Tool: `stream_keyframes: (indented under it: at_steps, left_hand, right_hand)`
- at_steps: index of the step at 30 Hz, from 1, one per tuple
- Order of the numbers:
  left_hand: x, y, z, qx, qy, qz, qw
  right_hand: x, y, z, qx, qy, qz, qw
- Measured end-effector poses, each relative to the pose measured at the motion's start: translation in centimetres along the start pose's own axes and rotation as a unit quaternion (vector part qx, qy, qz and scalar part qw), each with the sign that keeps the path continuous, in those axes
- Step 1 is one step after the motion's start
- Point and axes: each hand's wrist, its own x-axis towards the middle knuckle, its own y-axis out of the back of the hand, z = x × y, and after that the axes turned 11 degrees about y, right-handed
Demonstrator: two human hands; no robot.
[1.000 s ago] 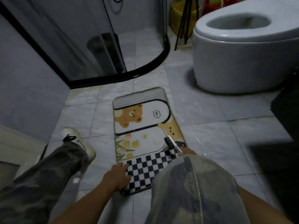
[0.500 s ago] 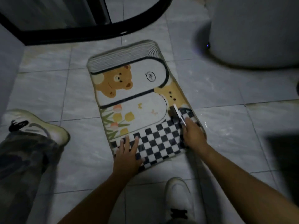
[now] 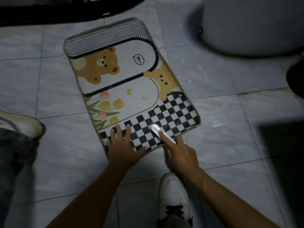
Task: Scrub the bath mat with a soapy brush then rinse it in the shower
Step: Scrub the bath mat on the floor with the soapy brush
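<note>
Left fingers (image 3: 118,132) spread flat on bath mat (image 3: 136,76), right fingers (image 3: 162,137) curled round white brush (image 3: 155,128).

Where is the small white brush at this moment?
In the head view, the small white plastic brush rests on the checkered near end of the bear-printed bath mat, held by the right hand, right of the flat left hand.

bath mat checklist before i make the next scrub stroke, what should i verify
1. Bath mat lies flat on the tiles: ok.
2. Left hand presses the checkered end, fingers spread: ok.
3. Brush sits on the checkered part; right hand holds it, index finger along its back: ok.
4. Soap on the brush: cannot tell.
5. White shoe is off the mat: ok.
</note>
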Motion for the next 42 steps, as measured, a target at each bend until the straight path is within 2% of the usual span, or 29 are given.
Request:
stream_keyframes:
  at_steps: [2, 3, 5, 7, 8, 10, 12, 13, 16, 18, 19, 21, 23, 26, 28, 29, 31, 33, 34, 35, 39, 42]
  left_hand:
    - [-0.2, 0.1, 0.7, 0.017, 0.013, -0.025, 0.999]
    - [-0.3, 0.1, 0.9, 0.025, 0.017, -0.035, 0.999]
    - [-0.1, 0.1, 1.3, 0.034, 0.026, -0.046, 0.998]
    - [-0.2, 0.1, 1.9, 0.04, 0.038, -0.056, 0.997]
    - [-0.2, 0.1, 2.2, 0.047, 0.042, -0.056, 0.996]
    - [-0.3, 0.4, 2.6, 0.061, 0.041, -0.051, 0.996]
    - [-0.4, 0.8, 2.5, 0.068, 0.043, -0.057, 0.995]
    - [-0.5, 1.0, 2.6, 0.072, 0.044, -0.058, 0.995]
    - [-0.3, 1.0, 2.8, 0.075, 0.049, -0.066, 0.994]
    - [-0.2, 1.0, 3.0, 0.075, 0.054, -0.073, 0.993]
    - [-0.2, 1.0, 3.0, 0.074, 0.055, -0.071, 0.993]
    - [-0.1, 1.0, 2.9, 0.073, 0.051, -0.062, 0.994]
    - [-0.2, 1.0, 2.8, 0.077, 0.05, -0.062, 0.994]
    - [-0.2, 0.9, 2.9, 0.078, 0.051, -0.058, 0.994]
    - [0.0, 1.0, 3.1, 0.081, 0.054, -0.059, 0.993]
    - [0.0, 1.0, 3.2, 0.08, 0.053, -0.061, 0.994]
    - [-0.1, 1.0, 3.1, 0.073, 0.051, -0.06, 0.994]
    - [0.0, 0.8, 2.8, 0.074, 0.051, -0.052, 0.995]
    - [0.0, 0.7, 2.8, 0.081, 0.052, -0.05, 0.994]
    - [0.0, 0.6, 2.8, 0.086, 0.054, -0.048, 0.994]
    - [0.5, 0.4, 3.1, 0.102, 0.06, -0.051, 0.992]
    - [0.7, 0.4, 3.0, 0.098, 0.062, -0.058, 0.992]
  right_hand:
    - [0.1, 0.9, 1.7, -0.014, 0.031, -0.012, 0.999]
    - [0.5, 1.9, 3.1, -0.024, 0.02, -0.016, 0.999]
    - [1.5, 4.0, 5.6, -0.044, -0.067, 0.021, 0.997]
    - [1.7, 4.2, 5.6, -0.018, -0.131, 0.062, 0.989]
    - [1.4, 3.6, 4.7, 0.0, -0.128, 0.05, 0.991]
    - [0.4, 2.3, 2.6, 0.02, -0.053, -0.013, 0.998]
    - [-0.2, 2.2, 3.4, -0.006, 0.033, -0.048, 0.998]
    - [-0.1, 2.9, 4.7, -0.021, 0.032, -0.054, 0.998]
    - [1.0, 5.4, 7.9, -0.035, -0.08, -0.004, 0.996]
    - [1.3, 4.4, 6.2, 0.028, -0.138, 0.04, 0.989]
    - [1.2, 3.4, 4.6, 0.052, -0.139, 0.033, 0.988]
    - [0.6, 2.2, 2.3, 0.063, -0.063, -0.009, 0.996]
    - [0.5, 2.7, 3.9, 0.013, 0.003, -0.046, 0.999]
    - [1.7, 6.2, 9.2, -0.058, -0.067, -0.018, 0.996]
    - [2.0, 6.7, 9.5, -0.019, -0.137, 0.037, 0.99]
    - [2.1, 6.0, 8.3, 0.018, -0.141, 0.041, 0.989]
    - [1.6, 4.1, 5.2, 0.062, -0.085, -0.02, 0.994]
    - [1.0, 3.2, 3.9, 0.04, 0.013, -0.078, 0.996]
    - [1.2, 3.7, 4.5, 0.021, 0.026, -0.076, 0.997]
    - [1.8, 4.4, 6.0, 0.007, 0.017, -0.064, 0.998]
    - [4.1, 6.9, 10.4, 0.015, -0.112, 0.03, 0.993]
    - [4.3, 5.2, 8.4, 0.074, -0.107, 0.026, 0.991]
